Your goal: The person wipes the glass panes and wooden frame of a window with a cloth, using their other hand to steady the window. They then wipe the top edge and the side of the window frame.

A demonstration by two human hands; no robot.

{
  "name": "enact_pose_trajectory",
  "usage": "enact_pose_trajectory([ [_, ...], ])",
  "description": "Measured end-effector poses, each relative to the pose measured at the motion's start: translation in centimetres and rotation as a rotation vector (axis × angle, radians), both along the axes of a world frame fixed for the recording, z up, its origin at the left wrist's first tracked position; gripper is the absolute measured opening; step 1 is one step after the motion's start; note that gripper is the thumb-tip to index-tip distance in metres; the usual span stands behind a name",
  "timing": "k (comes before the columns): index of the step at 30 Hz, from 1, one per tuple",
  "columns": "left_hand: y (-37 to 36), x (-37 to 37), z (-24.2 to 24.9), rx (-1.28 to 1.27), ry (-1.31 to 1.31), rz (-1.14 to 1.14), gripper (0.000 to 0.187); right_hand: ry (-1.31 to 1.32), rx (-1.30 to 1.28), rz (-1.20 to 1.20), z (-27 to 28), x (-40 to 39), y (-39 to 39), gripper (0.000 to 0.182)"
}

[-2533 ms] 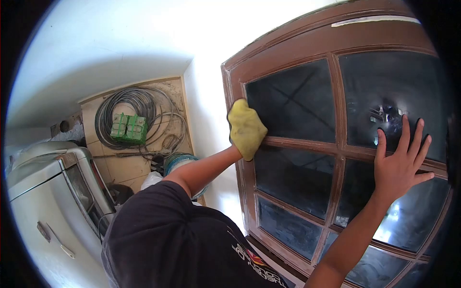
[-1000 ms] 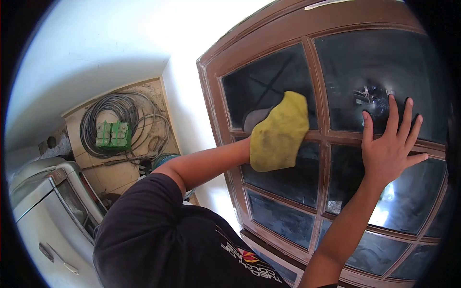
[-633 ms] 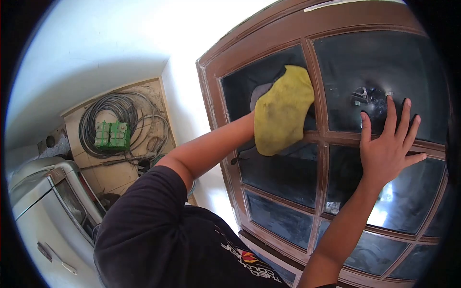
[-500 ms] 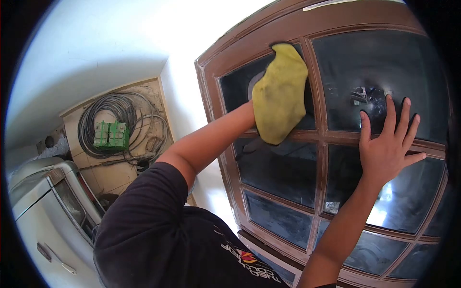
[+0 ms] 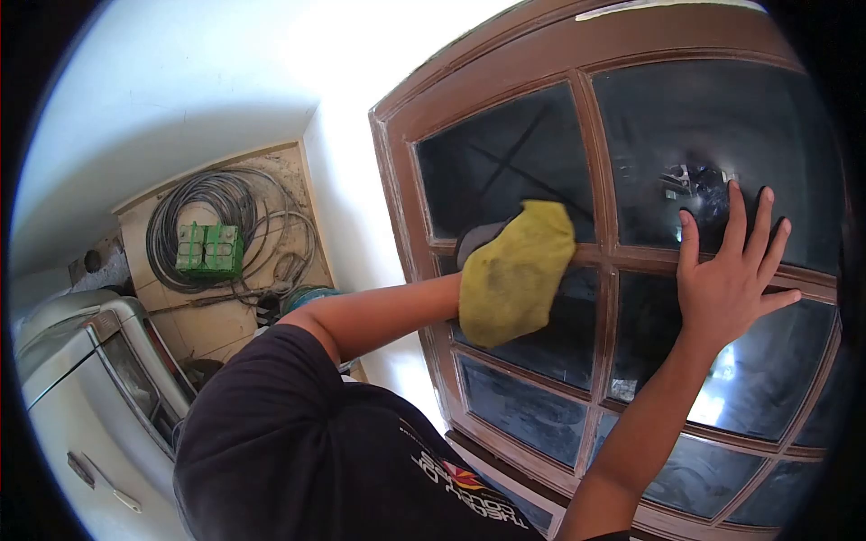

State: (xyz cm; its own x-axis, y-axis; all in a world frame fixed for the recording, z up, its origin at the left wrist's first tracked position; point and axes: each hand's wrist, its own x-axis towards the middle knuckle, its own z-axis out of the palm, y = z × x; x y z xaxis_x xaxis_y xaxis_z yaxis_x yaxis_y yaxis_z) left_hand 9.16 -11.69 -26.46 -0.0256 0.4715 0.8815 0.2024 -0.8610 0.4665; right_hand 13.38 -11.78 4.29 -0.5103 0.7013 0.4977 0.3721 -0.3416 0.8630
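A yellow cloth [image 5: 516, 278], smudged with grey, covers my left hand, so its fingers are hidden. My left forearm [image 5: 388, 311] leads straight into it. The cloth lies over the left side of a brown wooden frame [image 5: 585, 162] with glass panes, across a crossbar and the pane below. In the upper left pane [image 5: 505, 162], dark crossing lines show. On the right, my right hand [image 5: 729, 279] rests spread against the frame and glass, fingers apart, holding nothing.
At the left, a coil of dark cable or hose [image 5: 167, 221] lies on the tiled floor around a green box-like object [image 5: 209, 251]. A silver-grey cabinet-like appliance [image 5: 99, 397] stands at lower left. A white wall [image 5: 347, 180] borders the frame.
My left hand has moved down with the yellow cloth, from the upper left pane to the crossbar and pane beneath. My right hand stays in place.
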Motion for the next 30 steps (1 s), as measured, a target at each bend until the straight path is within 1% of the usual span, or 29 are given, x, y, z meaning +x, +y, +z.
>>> enact_pose_trajectory([
  [2,-1.0,-1.3,-2.4,-0.041,-0.013,-0.115,0.060,-0.001,-0.002,0.005,0.0,0.0,0.0,0.058],
  [3,-1.1,-1.8,-3.5,-0.040,-0.013,-0.113,0.060,0.000,-0.002,0.007,0.0,-0.1,0.0,0.058],
  [5,-1.1,-2.8,-5.3,-0.142,-0.016,-0.067,0.057,-0.006,0.000,-0.005,0.0,-0.1,-0.1,0.058],
  [6,-1.1,-4.2,-4.8,-0.141,-0.016,-0.065,0.057,-0.005,0.001,-0.003,0.0,-0.1,0.0,0.058],
  [8,-1.3,-7.3,-3.0,-0.563,0.620,-0.175,0.036,0.002,-0.005,0.036,0.0,0.0,0.0,0.059],
  [9,-1.7,-7.7,-4.0,-0.565,0.622,-0.176,0.036,0.004,-0.007,0.035,0.0,0.1,0.1,0.059],
  [11,-2.8,-7.6,-6.7,-0.505,0.936,-0.168,0.015,0.002,-0.008,0.043,0.1,0.1,0.0,0.059],
  [12,-2.9,-7.4,-7.9,-0.505,0.939,-0.172,0.015,0.004,-0.010,0.040,0.1,0.1,0.0,0.059],
  [14,-2.7,-7.0,-9.5,-0.452,0.496,0.123,0.014,-0.016,0.004,0.005,0.1,0.1,0.1,0.058],
  [15,-2.7,-7.5,-9.0,-0.451,0.499,0.122,0.014,-0.013,0.005,0.003,0.1,0.2,0.1,0.058],
  [16,-2.8,-8.1,-8.4,-0.540,0.610,0.075,0.017,-0.007,0.004,0.009,0.1,0.2,0.1,0.058],
  [17,-2.9,-8.7,-7.9,-0.626,0.723,0.027,0.030,0.002,0.005,0.013,0.0,0.2,0.1,0.058],
  [18,-3.1,-9.0,-7.8,-0.619,0.731,0.029,0.030,0.009,0.012,0.010,0.0,0.2,0.1,0.058],
  [20,-3.7,-9.7,-7.7,-1.081,0.241,-0.187,0.054,0.017,0.001,0.018,0.1,0.3,0.0,0.056],
  [21,-4.1,-10.7,-7.6,-1.070,0.257,-0.188,0.054,0.027,0.012,0.009,0.0,0.0,-0.2,0.056],
  [23,-5.1,-13.4,-7.5,-0.904,0.288,-0.271,0.081,0.006,0.012,-0.094,0.0,-1.0,-0.5,0.056],
  [24,-6.0,-14.2,-7.3,-0.930,0.291,-0.233,0.091,0.040,-0.013,-0.048,0.1,-1.0,-0.6,0.055],
  [25,-6.7,-15.1,-6.6,-0.904,0.301,-0.212,0.091,0.055,0.016,-0.037,0.2,-0.9,-0.7,0.055],
  [27,-8.2,-17.1,-4.7,-1.084,0.331,-0.237,0.094,0.083,-0.061,0.015,0.4,-0.8,-0.9,0.055],
  [28,-9.0,-17.9,-3.3,-1.088,0.345,-0.200,0.091,0.123,-0.082,0.036,0.4,-0.9,-1.1,0.055],
  [29,-9.9,-18.5,-1.4,-1.061,0.360,-0.162,0.091,0.148,-0.049,0.058,0.4,-1.0,-1.2,0.055],
  [30,-11.2,-19.0,2.2,-1.110,0.346,-0.144,0.081,0.167,-0.088,0.053,0.5,-1.1,-1.4,0.054],
])
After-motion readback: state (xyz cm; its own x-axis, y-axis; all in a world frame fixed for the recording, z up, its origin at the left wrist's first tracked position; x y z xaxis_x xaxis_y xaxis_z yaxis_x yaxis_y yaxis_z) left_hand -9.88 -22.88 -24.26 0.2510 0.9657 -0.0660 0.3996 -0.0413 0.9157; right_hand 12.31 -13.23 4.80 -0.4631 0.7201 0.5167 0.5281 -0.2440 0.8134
